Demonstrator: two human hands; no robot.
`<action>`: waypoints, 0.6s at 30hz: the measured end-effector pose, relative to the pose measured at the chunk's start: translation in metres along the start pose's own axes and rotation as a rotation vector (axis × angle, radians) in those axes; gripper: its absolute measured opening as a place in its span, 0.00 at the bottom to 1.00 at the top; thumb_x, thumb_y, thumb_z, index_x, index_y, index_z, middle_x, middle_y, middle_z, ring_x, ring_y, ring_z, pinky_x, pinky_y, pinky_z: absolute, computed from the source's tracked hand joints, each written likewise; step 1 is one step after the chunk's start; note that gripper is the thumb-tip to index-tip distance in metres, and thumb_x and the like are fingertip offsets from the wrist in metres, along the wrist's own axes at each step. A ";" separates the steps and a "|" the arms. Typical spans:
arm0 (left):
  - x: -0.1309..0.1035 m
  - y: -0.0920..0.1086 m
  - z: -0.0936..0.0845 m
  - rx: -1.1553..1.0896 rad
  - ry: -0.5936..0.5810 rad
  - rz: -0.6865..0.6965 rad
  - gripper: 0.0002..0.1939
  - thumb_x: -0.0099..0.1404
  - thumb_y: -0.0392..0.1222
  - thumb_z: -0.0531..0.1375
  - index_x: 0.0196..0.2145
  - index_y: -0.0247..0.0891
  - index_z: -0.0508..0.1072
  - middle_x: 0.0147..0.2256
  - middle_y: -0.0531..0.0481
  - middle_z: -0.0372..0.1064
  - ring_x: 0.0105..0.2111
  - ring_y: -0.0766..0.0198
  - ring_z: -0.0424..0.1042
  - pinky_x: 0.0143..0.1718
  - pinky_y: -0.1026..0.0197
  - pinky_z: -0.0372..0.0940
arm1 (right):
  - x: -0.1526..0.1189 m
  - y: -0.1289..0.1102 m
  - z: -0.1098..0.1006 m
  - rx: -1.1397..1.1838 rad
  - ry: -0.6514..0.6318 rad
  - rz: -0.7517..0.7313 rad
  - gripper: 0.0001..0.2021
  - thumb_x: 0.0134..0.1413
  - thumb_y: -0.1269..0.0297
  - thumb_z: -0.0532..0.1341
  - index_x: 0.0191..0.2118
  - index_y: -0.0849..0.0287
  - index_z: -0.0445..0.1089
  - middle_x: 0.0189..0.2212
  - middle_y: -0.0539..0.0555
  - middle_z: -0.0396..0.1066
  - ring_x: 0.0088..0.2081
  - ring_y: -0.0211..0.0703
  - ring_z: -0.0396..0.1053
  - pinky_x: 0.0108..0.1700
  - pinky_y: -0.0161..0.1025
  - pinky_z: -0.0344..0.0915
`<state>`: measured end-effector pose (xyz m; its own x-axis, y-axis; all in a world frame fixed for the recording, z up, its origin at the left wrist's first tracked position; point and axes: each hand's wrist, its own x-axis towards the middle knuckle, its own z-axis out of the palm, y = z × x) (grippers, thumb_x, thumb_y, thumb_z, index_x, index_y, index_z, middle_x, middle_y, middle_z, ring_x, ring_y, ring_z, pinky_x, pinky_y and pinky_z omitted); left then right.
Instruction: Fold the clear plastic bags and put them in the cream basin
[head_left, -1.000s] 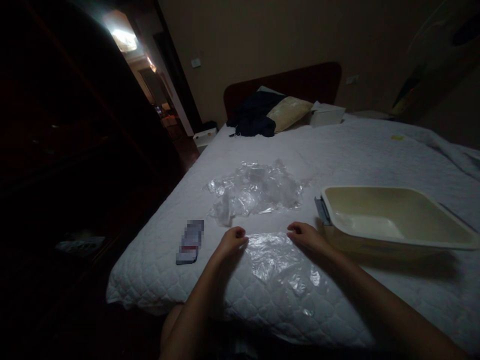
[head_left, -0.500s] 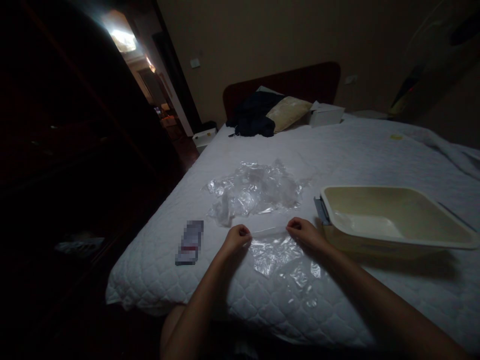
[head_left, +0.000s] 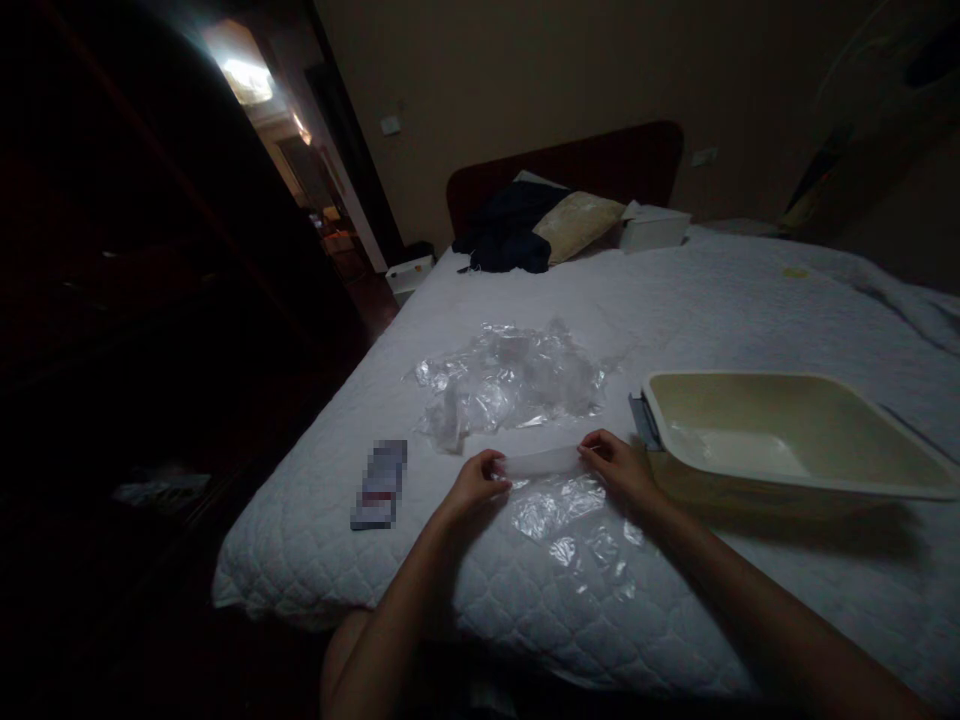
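Note:
A clear plastic bag (head_left: 574, 515) lies on the white quilted bed near its front edge, its far edge showing as a whitish folded strip between my hands. My left hand (head_left: 480, 482) pinches the left end of that strip. At the right end, my right hand (head_left: 611, 465) grips it between thumb and fingers. Beyond my hands a crumpled heap of clear plastic (head_left: 517, 375) is spread on the bed. To the right stands a large cream bin (head_left: 780, 480) with a grey handle clip.
A blurred-out flat item (head_left: 381, 485) lies left of my left hand. Farther back are dark clothing (head_left: 510, 225), a beige pillow (head_left: 577, 225) and a white box (head_left: 654, 228) near the headboard (head_left: 570, 160). The bed's left edge drops to a dark floor.
The strip between my hands looks wider and whiter, apparently folded over. My right hand has shifted slightly up and right, and the fingers of both hands are spread a little more.

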<state>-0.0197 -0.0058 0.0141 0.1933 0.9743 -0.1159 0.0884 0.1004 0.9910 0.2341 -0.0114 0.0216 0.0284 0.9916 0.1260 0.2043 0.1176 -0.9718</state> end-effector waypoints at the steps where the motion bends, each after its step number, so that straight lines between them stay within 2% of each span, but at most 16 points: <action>1: 0.000 0.000 0.001 0.036 0.009 0.019 0.19 0.41 0.30 0.61 0.35 0.34 0.68 0.25 0.55 0.63 0.26 0.69 0.64 0.27 0.68 0.58 | 0.000 0.001 0.000 0.000 0.005 -0.016 0.11 0.43 0.56 0.60 0.29 0.58 0.64 0.24 0.50 0.66 0.28 0.40 0.65 0.30 0.35 0.60; 6: -0.004 0.002 0.005 0.331 0.081 0.144 0.08 0.47 0.29 0.57 0.29 0.34 0.69 0.24 0.54 0.63 0.26 0.68 0.64 0.28 0.67 0.58 | -0.003 0.000 -0.004 -0.096 -0.005 -0.084 0.11 0.44 0.55 0.59 0.28 0.58 0.65 0.25 0.52 0.68 0.29 0.41 0.66 0.32 0.37 0.62; 10: -0.016 0.004 0.005 0.614 0.138 0.336 0.07 0.52 0.31 0.54 0.30 0.36 0.68 0.28 0.52 0.65 0.30 0.66 0.65 0.32 0.63 0.60 | -0.012 -0.001 -0.014 -0.222 -0.080 -0.174 0.08 0.49 0.58 0.56 0.31 0.58 0.66 0.29 0.53 0.68 0.31 0.42 0.67 0.33 0.38 0.64; 14: -0.028 0.008 0.000 0.886 0.039 0.605 0.07 0.54 0.31 0.54 0.32 0.36 0.69 0.33 0.48 0.67 0.36 0.62 0.65 0.39 0.59 0.60 | -0.027 -0.010 -0.024 -0.360 -0.168 -0.347 0.06 0.52 0.64 0.54 0.32 0.58 0.66 0.31 0.55 0.67 0.36 0.43 0.66 0.38 0.40 0.63; 18: -0.036 0.007 -0.006 1.095 -0.027 0.791 0.09 0.58 0.34 0.54 0.37 0.37 0.69 0.36 0.45 0.69 0.38 0.60 0.66 0.40 0.56 0.61 | -0.042 -0.018 -0.030 -0.494 -0.253 -0.457 0.06 0.54 0.66 0.52 0.34 0.58 0.66 0.34 0.56 0.67 0.37 0.44 0.65 0.40 0.42 0.63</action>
<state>-0.0320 -0.0386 0.0261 0.5726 0.6897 0.4431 0.6700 -0.7052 0.2319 0.2585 -0.0564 0.0396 -0.3815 0.8381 0.3900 0.5623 0.5453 -0.6217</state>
